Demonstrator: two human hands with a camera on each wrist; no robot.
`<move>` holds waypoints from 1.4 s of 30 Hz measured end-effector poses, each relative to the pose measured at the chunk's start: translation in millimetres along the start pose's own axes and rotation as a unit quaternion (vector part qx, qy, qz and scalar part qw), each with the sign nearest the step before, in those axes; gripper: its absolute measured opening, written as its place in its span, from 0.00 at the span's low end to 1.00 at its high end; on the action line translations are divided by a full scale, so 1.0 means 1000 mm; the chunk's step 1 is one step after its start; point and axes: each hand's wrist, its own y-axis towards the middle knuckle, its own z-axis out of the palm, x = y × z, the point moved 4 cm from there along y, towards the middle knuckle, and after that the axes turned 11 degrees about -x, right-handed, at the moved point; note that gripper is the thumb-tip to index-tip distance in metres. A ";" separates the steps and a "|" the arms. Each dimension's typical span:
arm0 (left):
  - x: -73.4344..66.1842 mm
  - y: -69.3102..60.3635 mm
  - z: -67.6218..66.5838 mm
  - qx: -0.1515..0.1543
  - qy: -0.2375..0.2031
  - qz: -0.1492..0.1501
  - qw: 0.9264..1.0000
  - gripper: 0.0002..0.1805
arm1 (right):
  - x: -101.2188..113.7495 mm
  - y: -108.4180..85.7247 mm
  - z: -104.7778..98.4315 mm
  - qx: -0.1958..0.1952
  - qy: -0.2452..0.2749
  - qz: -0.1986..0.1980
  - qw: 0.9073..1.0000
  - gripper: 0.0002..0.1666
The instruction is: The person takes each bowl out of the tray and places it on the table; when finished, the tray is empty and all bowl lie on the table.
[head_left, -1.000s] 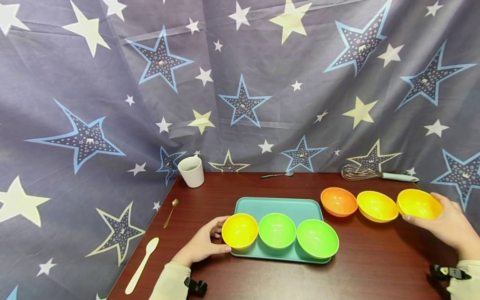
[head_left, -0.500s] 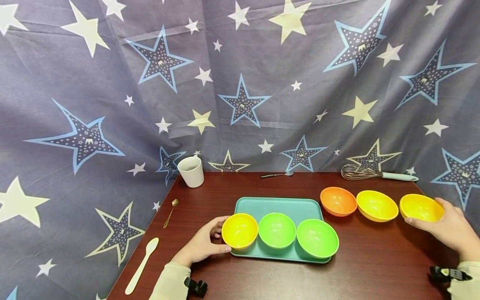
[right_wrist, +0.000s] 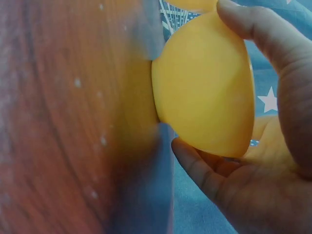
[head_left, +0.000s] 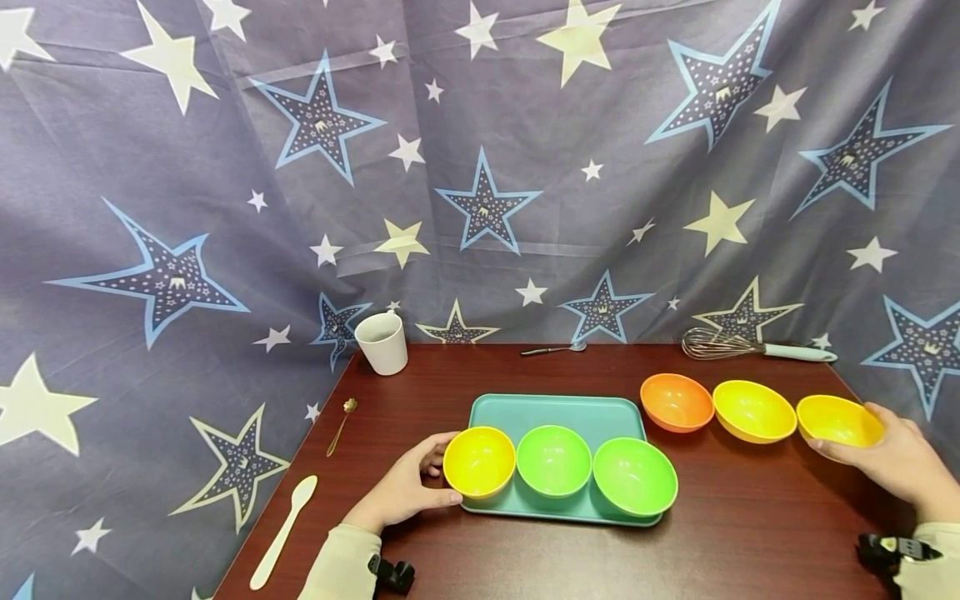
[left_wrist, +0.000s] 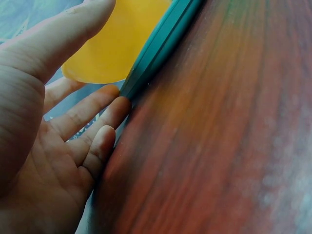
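My left hand holds a yellow bowl by its left side, with the thumb in front and the index finger behind. That bowl sits at the left end of a teal tray, in a row with two green bowls. In the left wrist view, the other fingers lie against the tray's edge. At the right, my right hand grips another yellow bowl between thumb and fingers. Its base is at the tabletop; I cannot tell whether it bears on it. Beside it are a yellow bowl and an orange bowl.
A whisk and a small fork-like utensil lie along the back edge. A white mug stands at the back left. A gold spoon and a white spoon lie at the left. Starry cloth hangs behind.
My right hand has lowered its yellow bowl and brought it slightly nearer the front, leaving a small gap to the neighbouring yellow bowl. The left hand and the tray have stayed still.
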 end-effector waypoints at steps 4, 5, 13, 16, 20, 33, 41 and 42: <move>0.000 0.000 0.000 0.000 0.000 -0.001 1.000 0.47 | -0.001 0.002 0.001 0.001 0.001 -0.001 1.000 0.71; 0.000 0.000 0.000 0.000 0.000 -0.002 1.000 0.47 | -0.002 0.002 0.002 0.003 0.002 0.001 1.000 0.72; 0.001 0.001 0.000 0.002 0.001 -0.010 1.000 0.47 | 0.000 0.000 0.002 -0.006 0.010 0.013 1.000 0.72; 0.001 0.000 0.000 0.003 -0.001 -0.012 1.000 0.47 | 0.000 0.000 0.003 -0.006 0.009 0.015 1.000 0.71; 0.000 0.000 -0.001 0.003 -0.002 -0.013 1.000 0.47 | 0.000 0.000 0.003 -0.004 0.009 0.019 1.000 0.71; -0.001 0.000 0.000 0.002 0.001 -0.010 1.000 0.48 | -0.001 -0.001 0.003 -0.007 0.012 0.017 1.000 0.72; -0.001 0.000 0.000 0.005 0.000 -0.015 1.000 0.48 | 0.006 -0.002 -0.006 -0.031 0.013 0.049 0.998 0.72; 0.000 0.000 0.000 0.005 0.000 -0.015 1.000 0.48 | 0.009 -0.002 -0.009 -0.038 0.016 0.046 0.998 0.71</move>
